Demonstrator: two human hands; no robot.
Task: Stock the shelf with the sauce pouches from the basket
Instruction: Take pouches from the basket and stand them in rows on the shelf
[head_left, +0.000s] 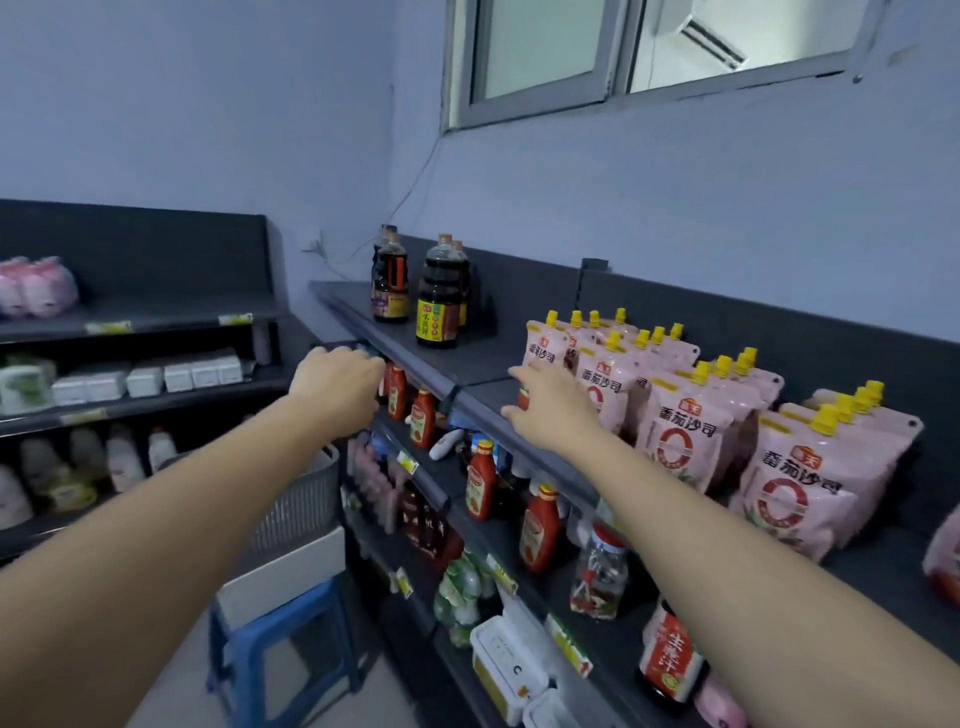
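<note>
Risk: your right hand (550, 405), fingers spread, empty, at leftmost pink yellow-capped sauce pouch (543, 353); nudge topples rows toward 3 o'clock. Left hand (337, 384) cupped on dark metal shelf (467, 364) edge, holding nothing.

left grip (337, 382) — bare, no glove, ring or watch | right grip (550, 410) — bare | forearms sleeveless

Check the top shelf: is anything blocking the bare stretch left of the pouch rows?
Nothing visible does. The top shelf is bare between the soy sauce bottles and the sauce pouches. The right hand rests at the front pouch there; the left hand grips the shelf edge.
</note>
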